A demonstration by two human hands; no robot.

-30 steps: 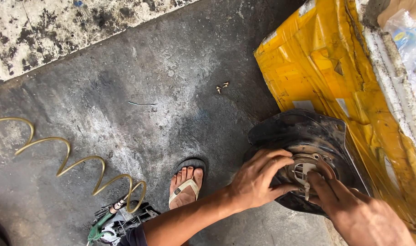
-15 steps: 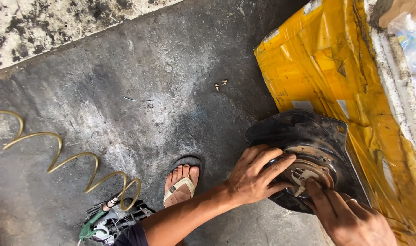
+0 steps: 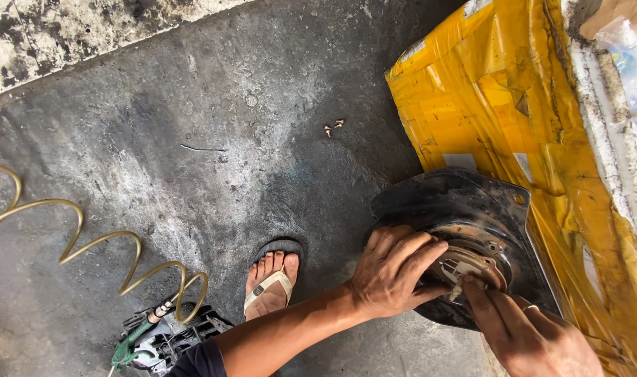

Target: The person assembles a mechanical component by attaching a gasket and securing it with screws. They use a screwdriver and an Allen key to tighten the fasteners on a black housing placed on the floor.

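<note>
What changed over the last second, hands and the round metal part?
Little. The right hand slid slightly lower right, its fingers still at the rusty hub. The left hand stayed spread on the dark round part, fingers stretched a bit further toward the hub. Nothing was picked up or let go. The part still leans on the yellow wrapped package; coiled hose, sandalled foot and small screws lie as before; the view shifted slightly.

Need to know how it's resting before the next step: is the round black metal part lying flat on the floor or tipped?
Tipped. The black metal part leans against the yellow package, steadied by the left hand.
</note>
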